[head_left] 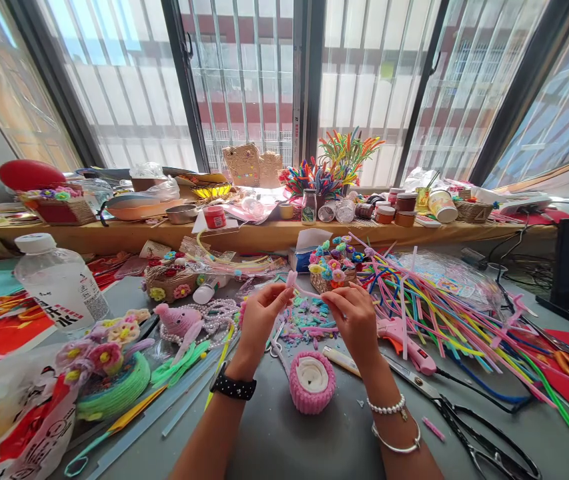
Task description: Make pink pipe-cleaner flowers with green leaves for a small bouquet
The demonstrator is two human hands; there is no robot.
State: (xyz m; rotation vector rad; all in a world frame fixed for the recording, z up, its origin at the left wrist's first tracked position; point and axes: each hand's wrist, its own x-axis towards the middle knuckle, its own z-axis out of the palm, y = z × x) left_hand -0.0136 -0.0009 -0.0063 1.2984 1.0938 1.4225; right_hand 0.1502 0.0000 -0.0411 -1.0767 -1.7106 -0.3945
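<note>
A pink pipe cleaner stretches between my two raised hands over the middle of the table. Its looped end stands up from the pinched fingers of my left hand. The other end is pinched in the fingertips of my right hand. Below and between my forearms, a round pink fuzzy pot with a white roll inside sits on the grey table. Small cut pieces in pink and teal lie behind my hands.
Large black scissors, a pink glue gun and a heap of pipe cleaners lie at the right. On the left are a water bottle, a green flower basket, clear glue sticks and a pink crocheted bird.
</note>
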